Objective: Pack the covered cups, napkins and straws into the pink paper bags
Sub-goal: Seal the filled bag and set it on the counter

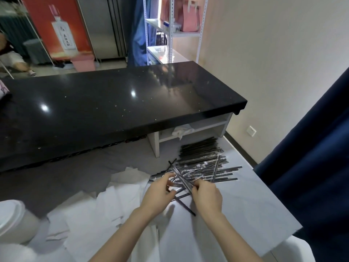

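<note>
A heap of black straws [204, 163] in clear wrappers lies on the white table [245, 197], ahead of both hands. My left hand [158, 193] reaches into the near edge of the heap, its fingers curled around one or two straws. My right hand [206, 196] pinches a straw that slants down toward me. White napkins [105, 205] are spread loosely to the left of my hands. A white covered cup [13, 218] stands at the far left edge. Pink paper bags [189, 17] sit on a white shelf far behind.
A long glossy black counter [105, 103] runs across behind the table. A dark blue curtain [311, 176] hangs at the right. A pink bin [84, 62] stands on the floor beyond the counter. A person sits at the far left.
</note>
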{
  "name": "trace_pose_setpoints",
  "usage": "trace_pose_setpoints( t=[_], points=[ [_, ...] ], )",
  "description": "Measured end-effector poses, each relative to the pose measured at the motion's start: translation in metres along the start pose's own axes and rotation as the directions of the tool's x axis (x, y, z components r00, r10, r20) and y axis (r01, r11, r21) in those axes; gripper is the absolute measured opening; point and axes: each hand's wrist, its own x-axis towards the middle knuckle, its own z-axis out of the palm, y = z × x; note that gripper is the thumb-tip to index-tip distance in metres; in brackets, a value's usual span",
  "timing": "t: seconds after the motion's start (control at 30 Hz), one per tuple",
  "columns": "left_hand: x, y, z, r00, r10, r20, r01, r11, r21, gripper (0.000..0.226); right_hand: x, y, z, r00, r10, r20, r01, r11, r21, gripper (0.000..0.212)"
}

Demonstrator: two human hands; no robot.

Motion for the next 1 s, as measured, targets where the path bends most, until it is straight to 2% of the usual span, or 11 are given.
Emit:
trace_pose_setpoints(
  t=[0.13,0.23,0.33,0.43,0.57,0.7,0.8,1.0],
  points=[
    [-0.005,0.001,0.0,1.0,0.023,0.0,-0.023,0.998,0.052,0.054,-0.006,0.001,-0.001,0.999,-0.034,0.028,0.032,0.997,0.076,0.021],
    [-0.01,-0.004,0.003,0.998,0.067,-0.017,-0.064,0.988,0.14,0.054,-0.013,-0.004,0.005,0.99,-0.12,0.074,0.11,0.986,0.126,0.018],
    [-0.014,-0.012,0.001,0.995,0.088,-0.053,-0.069,0.957,0.283,0.052,-0.02,-0.005,0.019,0.956,-0.27,0.116,0.263,0.962,0.072,0.017],
    [-0.018,-0.019,-0.002,0.995,0.063,-0.077,-0.026,0.91,0.414,0.05,-0.023,-0.003,0.028,0.925,-0.331,0.187,0.338,0.941,-0.006,0.022],
    [-0.024,-0.02,-0.001,0.992,0.111,-0.053,-0.07,0.862,0.502,0.029,-0.025,-0.002,0.035,0.894,-0.402,0.196,0.417,0.908,-0.039,0.021],
    [-0.028,-0.016,-0.004,0.977,0.205,-0.06,-0.143,0.838,0.526,0.013,-0.027,-0.001,0.038,0.89,-0.42,0.178,0.43,0.903,-0.02,0.018],
    [-0.035,-0.012,-0.008,0.965,0.257,-0.059,-0.19,0.832,0.521,0.022,-0.029,-0.001,0.034,0.903,-0.401,0.151,0.401,0.915,0.036,0.014],
    [-0.059,-0.016,-0.049,0.947,0.305,-0.102,-0.248,0.894,0.373,0.011,-0.031,-0.02,0.004,0.88,-0.466,0.097,0.446,0.878,0.173,0.009]
  ],
)
